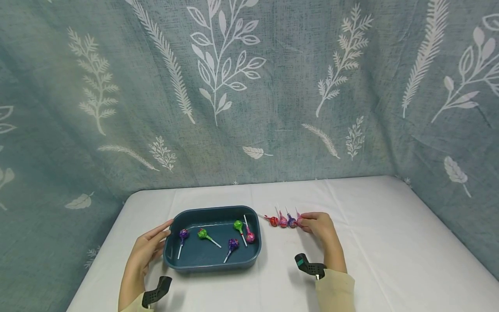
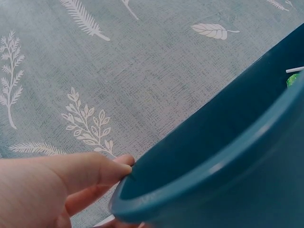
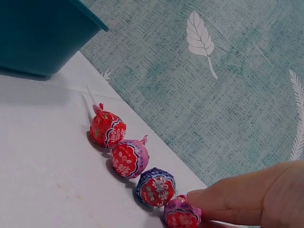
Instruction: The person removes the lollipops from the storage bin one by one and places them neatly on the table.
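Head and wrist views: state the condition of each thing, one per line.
Tray: upright, open-topped, loaded.
Five tray lollipops: wrapped, lying inside.
Three row lollipops: wrapped, lying on the cloth.
Rightmost lollipop: wrapped, pinched by the right hand.
Left hand: holding the tray's rim.
Right hand: pinching.
White cloth: spread out, lightly creased.
Patterned curtain: hanging, slightly wrinkled.

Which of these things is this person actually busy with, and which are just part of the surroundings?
Part of the job:
dark teal bin
five wrapped lollipops inside it
row of four wrapped lollipops beside it
left fingers, holding the bin's rim
right fingers, pinching the row's end pink lollipop

Surroundings:
white tablecloth
leaf-print backdrop cloth
black wrist cameras
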A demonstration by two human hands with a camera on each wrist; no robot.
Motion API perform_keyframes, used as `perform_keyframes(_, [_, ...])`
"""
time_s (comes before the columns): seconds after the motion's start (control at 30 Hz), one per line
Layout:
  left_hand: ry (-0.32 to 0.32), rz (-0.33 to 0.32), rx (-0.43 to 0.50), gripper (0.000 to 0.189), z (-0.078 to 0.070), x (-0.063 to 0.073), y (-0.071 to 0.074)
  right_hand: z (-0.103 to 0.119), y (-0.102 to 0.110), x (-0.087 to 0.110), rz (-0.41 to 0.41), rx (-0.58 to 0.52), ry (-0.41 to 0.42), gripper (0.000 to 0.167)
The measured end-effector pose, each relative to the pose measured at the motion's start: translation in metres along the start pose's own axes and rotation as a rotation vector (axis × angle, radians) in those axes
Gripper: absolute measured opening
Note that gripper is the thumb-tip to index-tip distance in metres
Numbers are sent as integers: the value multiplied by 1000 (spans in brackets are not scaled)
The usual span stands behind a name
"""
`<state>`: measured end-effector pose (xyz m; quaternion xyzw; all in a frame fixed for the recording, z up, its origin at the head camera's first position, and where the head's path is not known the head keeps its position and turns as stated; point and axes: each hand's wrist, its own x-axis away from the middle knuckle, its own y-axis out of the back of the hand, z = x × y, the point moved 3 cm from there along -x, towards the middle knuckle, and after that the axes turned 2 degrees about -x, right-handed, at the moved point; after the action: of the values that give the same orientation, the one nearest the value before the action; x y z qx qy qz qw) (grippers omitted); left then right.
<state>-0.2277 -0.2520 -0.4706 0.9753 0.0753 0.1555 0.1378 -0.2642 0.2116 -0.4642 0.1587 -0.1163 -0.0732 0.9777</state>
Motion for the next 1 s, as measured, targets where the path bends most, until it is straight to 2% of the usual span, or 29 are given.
perform_keyframes(0.37, [-3, 2, 15, 49, 0, -2, 1, 0, -1, 0, -3, 79, -25, 33])
perform_keyframes(0.6, [-9, 9, 30, 49, 0, -1, 1, 1, 1, 1, 0, 89, 3, 36])
perform_keyframes(0.8, [-12, 3, 29, 49, 0, -2, 1, 5, 4, 2, -36, 130, 8, 37])
perform_keyframes(1.0, [-6, -2, 23, 49, 0, -3, 1, 9, 6, 4, -84, 95, 14, 38])
